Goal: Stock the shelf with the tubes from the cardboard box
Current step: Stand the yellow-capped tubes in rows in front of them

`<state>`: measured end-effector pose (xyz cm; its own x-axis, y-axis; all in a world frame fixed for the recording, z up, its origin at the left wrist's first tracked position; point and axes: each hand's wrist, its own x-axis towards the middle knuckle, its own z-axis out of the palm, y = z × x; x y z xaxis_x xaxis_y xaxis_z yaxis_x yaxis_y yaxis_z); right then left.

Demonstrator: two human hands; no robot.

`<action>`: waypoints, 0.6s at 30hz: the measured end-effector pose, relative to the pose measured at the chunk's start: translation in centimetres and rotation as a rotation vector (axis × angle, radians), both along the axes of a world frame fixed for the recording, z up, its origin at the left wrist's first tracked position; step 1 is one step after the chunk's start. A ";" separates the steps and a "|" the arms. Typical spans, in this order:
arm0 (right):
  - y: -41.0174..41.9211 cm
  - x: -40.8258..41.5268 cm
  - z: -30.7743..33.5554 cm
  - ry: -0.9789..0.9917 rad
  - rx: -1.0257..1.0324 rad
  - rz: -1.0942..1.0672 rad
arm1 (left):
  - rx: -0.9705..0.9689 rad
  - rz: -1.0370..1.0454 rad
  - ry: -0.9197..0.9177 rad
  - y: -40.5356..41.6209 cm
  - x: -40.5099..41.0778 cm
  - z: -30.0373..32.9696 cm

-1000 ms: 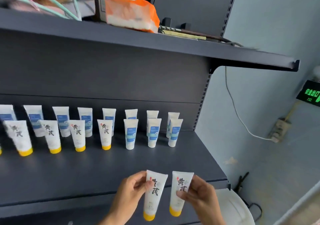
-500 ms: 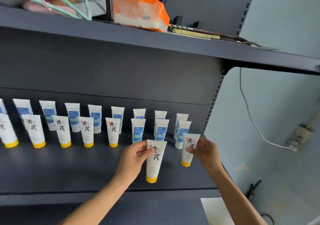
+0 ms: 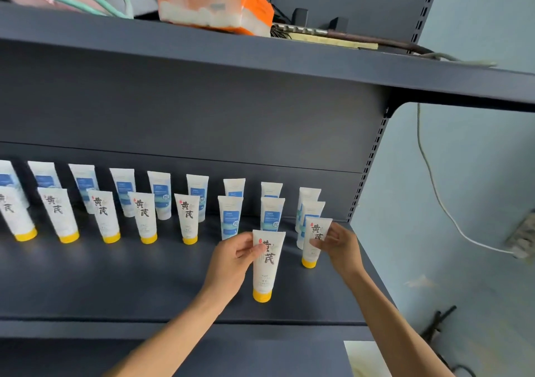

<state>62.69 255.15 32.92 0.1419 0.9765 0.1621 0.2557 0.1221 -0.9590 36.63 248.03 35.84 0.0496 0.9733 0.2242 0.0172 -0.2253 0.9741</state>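
White tubes [image 3: 265, 263] upright, yellow caps down, pinched

The dark shelf [image 3: 115, 284] is lined with upright yellow-capped tubes [image 3: 146, 217] before a row of blue-labelled tubes [image 3: 125, 191].

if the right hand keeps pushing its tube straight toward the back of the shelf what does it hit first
Probably the blue-label tube right behind the yellow-cap tube that the right hand pinches; they overlap in view, so the gap between them is unclear.

You carried both white yellow-capped tubes from the shelf edge inward: your right hand [image 3: 337, 243] stood one tube [image 3: 313, 242] before the blue-labelled row.
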 end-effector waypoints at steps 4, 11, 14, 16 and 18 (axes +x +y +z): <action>0.2 0.0 -0.4 0.008 -0.007 0.014 | -0.017 0.008 -0.024 0.0 0.0 -0.3; -0.3 -0.1 -0.3 -0.013 -0.005 0.049 | -0.051 -0.017 -0.036 -0.2 0.5 -0.6; -0.7 -0.2 0.0 -0.022 -0.010 0.045 | -0.054 -0.022 -0.033 -0.3 0.6 -0.6; -1.3 -0.2 0.0 -0.002 -0.034 0.026 | -0.049 -0.025 -0.030 -0.4 0.6 -0.5; -2.3 -0.2 0.0 0.012 -0.032 -0.037 | -0.043 -0.026 -0.030 -0.5 0.6 -0.4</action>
